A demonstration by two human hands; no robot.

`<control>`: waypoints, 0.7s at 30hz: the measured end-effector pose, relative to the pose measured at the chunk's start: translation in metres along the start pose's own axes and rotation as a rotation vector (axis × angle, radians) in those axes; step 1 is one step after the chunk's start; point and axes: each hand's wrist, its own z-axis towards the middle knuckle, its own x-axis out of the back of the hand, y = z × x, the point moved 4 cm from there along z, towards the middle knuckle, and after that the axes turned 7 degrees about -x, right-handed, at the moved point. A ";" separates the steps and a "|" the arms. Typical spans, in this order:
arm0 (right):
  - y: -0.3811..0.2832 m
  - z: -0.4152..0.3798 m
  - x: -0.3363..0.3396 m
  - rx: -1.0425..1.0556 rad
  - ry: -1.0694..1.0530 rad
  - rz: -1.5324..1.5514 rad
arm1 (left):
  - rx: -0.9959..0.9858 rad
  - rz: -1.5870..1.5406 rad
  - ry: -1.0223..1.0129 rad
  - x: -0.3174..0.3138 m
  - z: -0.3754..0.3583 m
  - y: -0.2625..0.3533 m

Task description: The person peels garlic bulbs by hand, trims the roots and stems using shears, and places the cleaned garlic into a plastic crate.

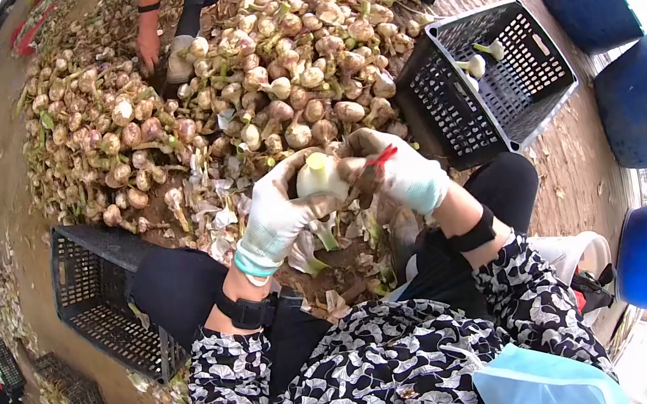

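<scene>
Both gloved hands, left (278, 214) and right (403, 176), grip 1 peeled garlic bulb (319, 177) (no readable writing) above the garlic heap (237, 96).

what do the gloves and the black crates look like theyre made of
Gloves: the left hand and right hand wear what looks like white knit fabric, soft and matte, with teal cuffs. Right crate and left crate: likely rigid moulded plastic, black, with a regular grid of openings.

Crates (491, 80) w/ bulb pile (236, 88), blue tubs (640, 106).
</scene>
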 end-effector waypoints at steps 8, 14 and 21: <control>-0.006 -0.019 -0.007 0.395 0.270 -0.459 | -0.079 0.113 0.048 0.003 0.003 -0.011; 0.071 0.015 0.033 0.207 0.184 -0.099 | 0.079 -0.283 -0.170 -0.007 0.002 -0.011; 0.017 -0.021 -0.003 0.011 0.116 0.286 | -0.101 -0.246 0.116 -0.025 0.012 -0.025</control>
